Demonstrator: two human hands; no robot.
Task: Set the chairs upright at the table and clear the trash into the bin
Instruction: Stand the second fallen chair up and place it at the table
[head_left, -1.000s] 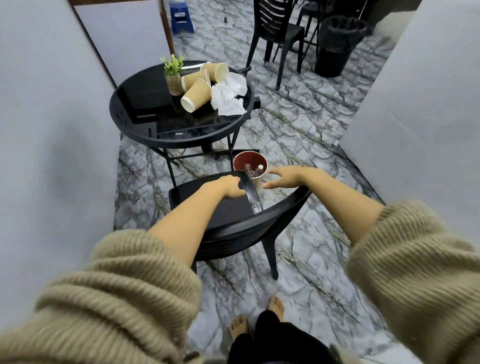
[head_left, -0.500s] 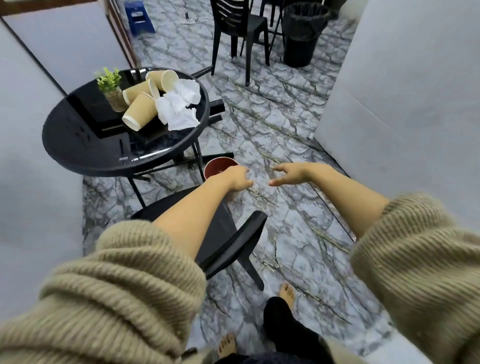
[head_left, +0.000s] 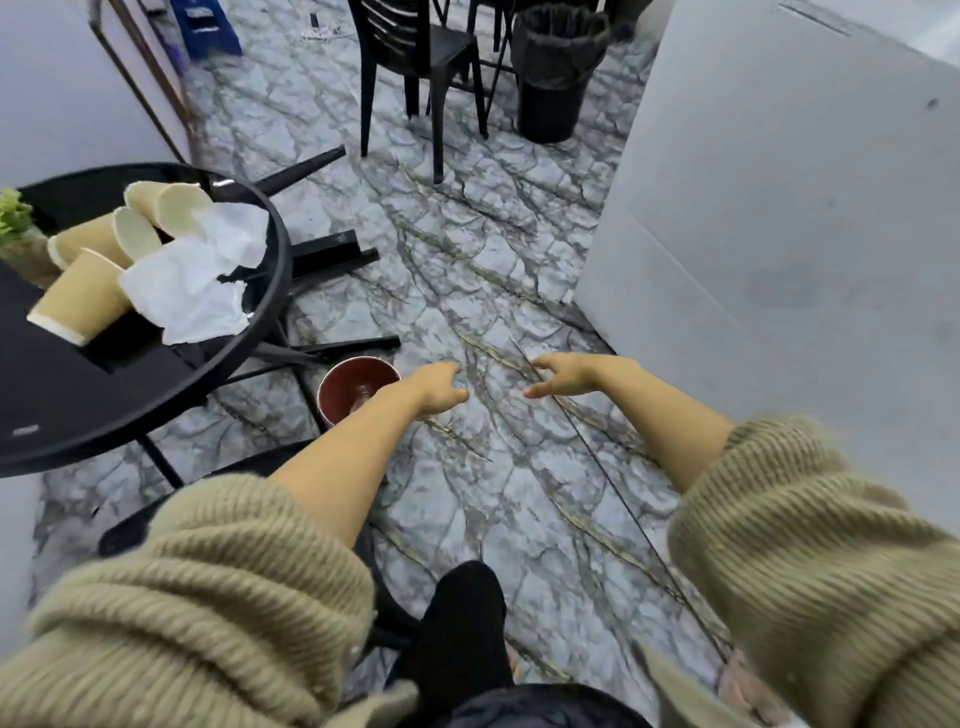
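Note:
My left hand (head_left: 434, 389) and my right hand (head_left: 563, 373) hover empty over the marble floor, fingers loosely spread. A round black table (head_left: 62, 405) at the left carries three tipped tan paper cups (head_left: 83, 304) and crumpled white napkins (head_left: 192, 283). A red cup (head_left: 353, 387) stands on the floor just left of my left hand. A black chair (head_left: 130, 530) is partly hidden under my left sleeve. Legs of a toppled chair (head_left: 322, 254) stick out behind the table. A black lined bin (head_left: 556, 67) stands at the far end.
An upright black chair (head_left: 415, 57) stands next to the bin. Grey panels wall the passage at the right (head_left: 779, 234) and at the left (head_left: 62, 88). A blue stool (head_left: 205, 26) is far back. A small potted plant (head_left: 18, 234) sits at the table's left edge.
Both hands have come off the near chair, which now stands by the table. My view has swung right, so the table slid left and the bin came closer.

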